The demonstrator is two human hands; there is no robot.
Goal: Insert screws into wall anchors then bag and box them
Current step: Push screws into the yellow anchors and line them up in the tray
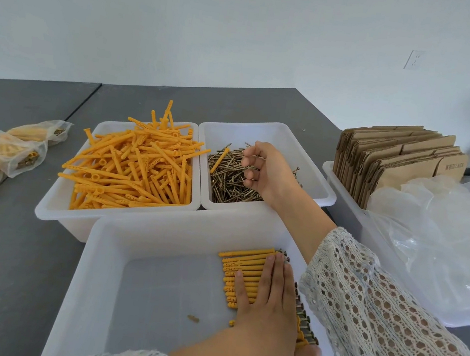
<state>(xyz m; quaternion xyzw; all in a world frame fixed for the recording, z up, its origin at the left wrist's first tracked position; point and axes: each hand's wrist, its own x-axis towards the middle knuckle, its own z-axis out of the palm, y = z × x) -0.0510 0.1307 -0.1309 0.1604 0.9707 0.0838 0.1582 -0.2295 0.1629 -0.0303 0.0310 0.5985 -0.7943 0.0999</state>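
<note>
The left hand (266, 307) lies flat, fingers straight and together, pressing a row of assembled anchors (245, 271) in the near tray (102, 265) on the counter (4, 237). Behind that tray, the right hand (264, 169) reaches into the bin of screws (228, 177), its curled fingers pinching a few. Left of the screws sits a bin heaped with loose orange anchors (137, 165). Filled bags (19, 149) lie further left.

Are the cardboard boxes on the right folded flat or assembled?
Folded flat: the cardboard boxes stand on edge, packed side by side in a white bin.
</note>
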